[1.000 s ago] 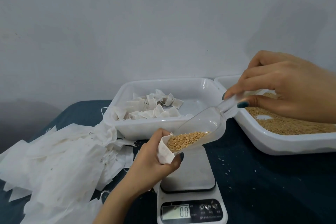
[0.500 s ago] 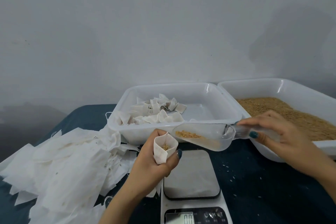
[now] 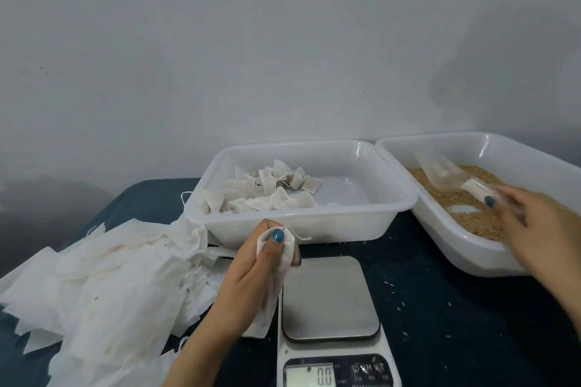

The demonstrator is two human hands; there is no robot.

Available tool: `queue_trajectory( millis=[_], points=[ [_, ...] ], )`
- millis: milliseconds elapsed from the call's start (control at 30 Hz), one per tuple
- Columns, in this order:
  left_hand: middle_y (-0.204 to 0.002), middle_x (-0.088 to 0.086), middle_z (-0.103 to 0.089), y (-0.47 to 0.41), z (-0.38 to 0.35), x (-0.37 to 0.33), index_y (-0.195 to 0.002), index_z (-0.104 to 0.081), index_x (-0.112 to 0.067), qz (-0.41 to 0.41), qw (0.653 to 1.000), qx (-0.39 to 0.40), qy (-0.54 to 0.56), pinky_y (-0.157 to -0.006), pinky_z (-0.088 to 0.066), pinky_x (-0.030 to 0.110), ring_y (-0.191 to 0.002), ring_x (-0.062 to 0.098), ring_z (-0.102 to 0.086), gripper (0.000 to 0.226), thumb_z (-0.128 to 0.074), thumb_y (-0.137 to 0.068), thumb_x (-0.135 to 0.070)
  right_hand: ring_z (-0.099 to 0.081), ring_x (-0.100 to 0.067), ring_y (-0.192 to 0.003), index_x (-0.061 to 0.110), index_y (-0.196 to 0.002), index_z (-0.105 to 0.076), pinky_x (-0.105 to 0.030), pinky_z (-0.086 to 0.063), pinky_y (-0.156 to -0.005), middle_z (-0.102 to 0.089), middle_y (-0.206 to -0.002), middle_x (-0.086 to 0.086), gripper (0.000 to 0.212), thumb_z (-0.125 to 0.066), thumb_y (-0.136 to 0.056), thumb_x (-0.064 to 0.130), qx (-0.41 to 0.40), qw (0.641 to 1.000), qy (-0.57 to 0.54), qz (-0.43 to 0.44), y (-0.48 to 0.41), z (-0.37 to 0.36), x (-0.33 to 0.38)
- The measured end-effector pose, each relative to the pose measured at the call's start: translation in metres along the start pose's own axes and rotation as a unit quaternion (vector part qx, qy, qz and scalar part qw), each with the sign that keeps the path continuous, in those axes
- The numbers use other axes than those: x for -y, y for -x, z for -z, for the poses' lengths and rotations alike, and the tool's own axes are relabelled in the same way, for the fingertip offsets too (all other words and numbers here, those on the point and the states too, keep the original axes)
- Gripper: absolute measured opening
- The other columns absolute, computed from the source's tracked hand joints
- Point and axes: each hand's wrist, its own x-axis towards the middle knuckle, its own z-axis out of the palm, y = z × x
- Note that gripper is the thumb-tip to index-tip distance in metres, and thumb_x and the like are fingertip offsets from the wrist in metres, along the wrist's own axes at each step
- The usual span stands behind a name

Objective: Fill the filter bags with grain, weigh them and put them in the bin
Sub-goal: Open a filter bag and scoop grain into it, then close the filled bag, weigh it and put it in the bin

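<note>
My left hand [image 3: 254, 280] grips a white filter bag [image 3: 276, 264] with its top pinched together under the thumb, just left of the scale's steel plate [image 3: 328, 295]. A thin string sticks out of the bag's top. The scale display [image 3: 309, 375] reads 0.0 and nothing lies on the plate. My right hand [image 3: 540, 229], blurred by motion, is over the grain tray [image 3: 465, 258], with thumb and fingers on the handle of the clear plastic scoop [image 3: 440, 171]. The scoop lies on the grain [image 3: 471, 214]. The white bin [image 3: 301, 226] behind the scale holds several filled bags [image 3: 267, 192].
A loose heap of flat, empty filter bags [image 3: 103, 286] covers the dark blue table on the left. Stray grains [image 3: 399, 308] are scattered on the cloth right of the scale. A grey wall rises close behind both containers.
The scoop went from the bag's mouth back to the grain tray with my right hand. My left hand closed the bag's open top and the bag now sits pinched shut.
</note>
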Motion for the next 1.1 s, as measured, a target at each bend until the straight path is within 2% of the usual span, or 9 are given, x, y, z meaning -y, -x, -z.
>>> queue_trajectory(
  millis=[67, 200, 300, 433, 533, 633, 800, 933, 1100],
  points=[
    [-0.091, 0.009, -0.059, 0.000, 0.001, 0.002, -0.093, -0.060, -0.002, 0.003, 0.999, -0.003, -0.045, -0.078, -0.042, 0.018, -0.085, 0.022, -0.056, 0.041, -0.039, -0.100, -0.036, -0.058, -0.024, -0.062, 0.016, -0.093, -0.066, -0.042, -0.052, -0.062, -0.063, -0.071, -0.003, 0.017, -0.051, -0.098, 0.023, 0.042, 0.994, 0.102, 0.000, -0.017, -0.001, -0.011],
    [-0.111, -0.018, -0.055, -0.002, 0.003, 0.003, -0.105, -0.067, -0.031, -0.001, 0.992, -0.038, -0.121, -0.100, -0.034, 0.017, -0.119, 0.012, -0.046, 0.029, -0.040, -0.097, -0.035, -0.055, -0.026, -0.068, 0.017, -0.066, -0.053, -0.035, -0.044, -0.061, -0.057, -0.071, -0.008, 0.033, -0.050, -0.099, 0.016, 0.188, 0.943, 0.270, -0.047, -0.042, -0.001, -0.007],
    [-0.100, -0.010, -0.042, -0.008, 0.007, -0.003, -0.104, -0.068, -0.046, -0.020, 0.973, -0.024, -0.229, -0.090, -0.034, 0.012, -0.103, 0.006, -0.043, 0.033, -0.037, -0.095, -0.051, -0.055, -0.020, -0.071, 0.013, -0.072, -0.052, -0.030, -0.041, -0.060, -0.058, -0.078, -0.006, 0.030, -0.047, -0.101, 0.017, 0.268, 0.911, 0.305, -0.067, -0.047, -0.007, 0.004],
    [-0.089, -0.009, -0.044, -0.015, 0.007, -0.011, -0.120, -0.069, -0.031, -0.059, 0.955, 0.009, -0.292, -0.070, -0.039, 0.008, -0.085, 0.004, -0.051, 0.039, -0.044, -0.100, -0.052, -0.058, -0.025, -0.085, 0.012, -0.097, -0.061, -0.036, -0.053, -0.080, -0.062, -0.096, -0.009, 0.017, -0.046, -0.098, 0.021, 0.235, 0.923, 0.302, -0.048, -0.037, -0.005, 0.018],
    [-0.084, -0.006, -0.045, -0.022, 0.005, -0.013, -0.125, -0.069, -0.020, -0.111, 0.938, 0.020, -0.327, -0.068, -0.042, 0.009, -0.081, 0.005, -0.051, 0.030, -0.055, -0.099, -0.014, -0.056, -0.029, -0.108, 0.021, -0.124, -0.062, -0.036, -0.046, -0.082, -0.063, -0.118, -0.007, 0.029, -0.054, -0.096, 0.025, 0.078, 0.969, 0.208, 0.104, -0.008, -0.013, 0.052],
    [-0.082, 0.000, -0.055, -0.031, -0.003, -0.016, -0.115, -0.075, -0.022, -0.103, 0.944, 0.027, -0.313, -0.065, -0.054, 0.033, -0.077, 0.012, -0.055, 0.024, -0.061, -0.097, -0.016, -0.055, -0.013, -0.109, 0.033, -0.119, -0.066, -0.029, -0.041, -0.085, -0.065, -0.115, 0.014, 0.028, -0.052, -0.096, 0.037, 0.136, 0.967, -0.040, 0.214, 0.026, -0.028, 0.098],
    [-0.072, -0.001, -0.063, -0.043, -0.011, -0.015, -0.089, -0.077, -0.018, -0.114, 0.943, 0.024, -0.313, -0.066, -0.048, 0.037, -0.070, 0.014, -0.058, 0.020, -0.059, -0.092, -0.025, -0.054, -0.005, -0.094, 0.023, -0.110, -0.063, -0.029, -0.046, -0.082, -0.061, -0.097, 0.014, 0.051, -0.030, -0.097, 0.061, 0.291, 0.895, -0.241, 0.237, 0.053, -0.066, 0.124],
    [-0.090, -0.019, -0.073, -0.040, -0.011, -0.004, -0.098, -0.076, -0.032, -0.036, 0.982, 0.039, -0.182, -0.062, -0.050, 0.013, -0.074, -0.004, -0.065, 0.031, -0.060, -0.096, -0.005, -0.055, -0.009, -0.079, 0.026, -0.094, -0.063, -0.031, -0.046, -0.072, -0.060, -0.083, 0.014, 0.037, -0.045, -0.096, 0.058, 0.307, 0.876, -0.314, 0.201, 0.061, -0.084, 0.118],
    [-0.093, -0.008, -0.075, -0.030, -0.014, 0.011, -0.096, -0.077, -0.035, 0.029, 0.996, 0.032, -0.082, -0.063, -0.054, 0.020, -0.081, 0.008, -0.070, 0.036, -0.058, -0.097, -0.004, -0.050, -0.007, -0.085, 0.030, -0.082, -0.066, -0.024, -0.041, -0.073, -0.058, -0.081, 0.021, 0.040, -0.043, -0.089, 0.062, 0.260, 0.891, -0.315, 0.197, 0.072, -0.094, 0.110]
  ],
)
